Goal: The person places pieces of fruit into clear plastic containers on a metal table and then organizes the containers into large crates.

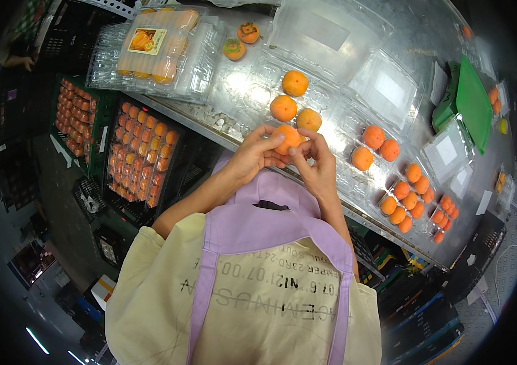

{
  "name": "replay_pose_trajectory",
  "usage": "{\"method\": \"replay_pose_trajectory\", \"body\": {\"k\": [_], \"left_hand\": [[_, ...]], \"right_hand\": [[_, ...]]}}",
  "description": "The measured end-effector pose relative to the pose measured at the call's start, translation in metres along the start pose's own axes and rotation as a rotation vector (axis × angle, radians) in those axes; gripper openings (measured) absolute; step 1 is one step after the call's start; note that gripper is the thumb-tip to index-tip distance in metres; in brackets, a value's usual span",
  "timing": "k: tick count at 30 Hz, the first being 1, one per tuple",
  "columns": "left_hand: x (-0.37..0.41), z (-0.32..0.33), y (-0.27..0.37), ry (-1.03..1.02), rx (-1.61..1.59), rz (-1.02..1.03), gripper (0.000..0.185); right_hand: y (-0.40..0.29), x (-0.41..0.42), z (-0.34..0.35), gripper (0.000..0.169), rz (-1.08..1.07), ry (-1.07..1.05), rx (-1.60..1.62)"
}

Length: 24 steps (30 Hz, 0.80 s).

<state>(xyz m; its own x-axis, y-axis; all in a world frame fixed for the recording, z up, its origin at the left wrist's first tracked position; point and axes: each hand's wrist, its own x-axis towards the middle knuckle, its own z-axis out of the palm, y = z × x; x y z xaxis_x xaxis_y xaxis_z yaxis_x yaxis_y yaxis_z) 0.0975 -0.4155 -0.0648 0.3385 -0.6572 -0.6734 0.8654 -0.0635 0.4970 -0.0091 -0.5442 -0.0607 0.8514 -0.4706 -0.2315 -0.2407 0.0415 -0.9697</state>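
Observation:
Both my hands hold one orange persimmon (287,140) near the front edge of the metal table. My left hand (254,154) grips its left side, thumb on top. My right hand (316,160) touches its lower right side with thumb and fingertips. Just beyond, three persimmons (295,83) sit in a clear plastic tray; part of another orange fruit shows behind my right fingers. Two persimmons with calyxes up (233,49) lie farther back. To the right, a clear tray holds three persimmons (373,137), and a fuller one (409,200) stands beyond it.
Stacked clear clamshell boxes (199,68) stand at the table's left, a filled, labelled pack (158,45) on top. Below the front edge (185,119) are crates of packed fruit (142,155). A green container (471,105) stands at the right. Another person's hand (22,61) shows far left.

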Motion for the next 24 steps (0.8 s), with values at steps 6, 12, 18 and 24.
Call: {"method": "replay_pose_trajectory", "body": {"k": [6, 12, 18, 24], "left_hand": [[0.0009, 0.0008, -0.0022, 0.021, 0.070, 0.031, 0.033], [0.0012, 0.0024, -0.0023, 0.021, 0.076, 0.035, 0.034], [0.0028, 0.0018, -0.0035, 0.017, 0.088, 0.043, 0.035], [0.0031, 0.0020, -0.0037, 0.026, 0.098, 0.039, 0.035]], "right_hand": [[0.0002, 0.0011, -0.0006, 0.034, 0.007, 0.006, -0.026], [0.0017, 0.0004, -0.0009, 0.034, 0.013, 0.014, -0.018], [0.0058, 0.0007, -0.0013, 0.033, 0.011, 0.023, -0.019], [0.0045, 0.0009, -0.0020, 0.031, 0.022, 0.016, -0.024]]}}
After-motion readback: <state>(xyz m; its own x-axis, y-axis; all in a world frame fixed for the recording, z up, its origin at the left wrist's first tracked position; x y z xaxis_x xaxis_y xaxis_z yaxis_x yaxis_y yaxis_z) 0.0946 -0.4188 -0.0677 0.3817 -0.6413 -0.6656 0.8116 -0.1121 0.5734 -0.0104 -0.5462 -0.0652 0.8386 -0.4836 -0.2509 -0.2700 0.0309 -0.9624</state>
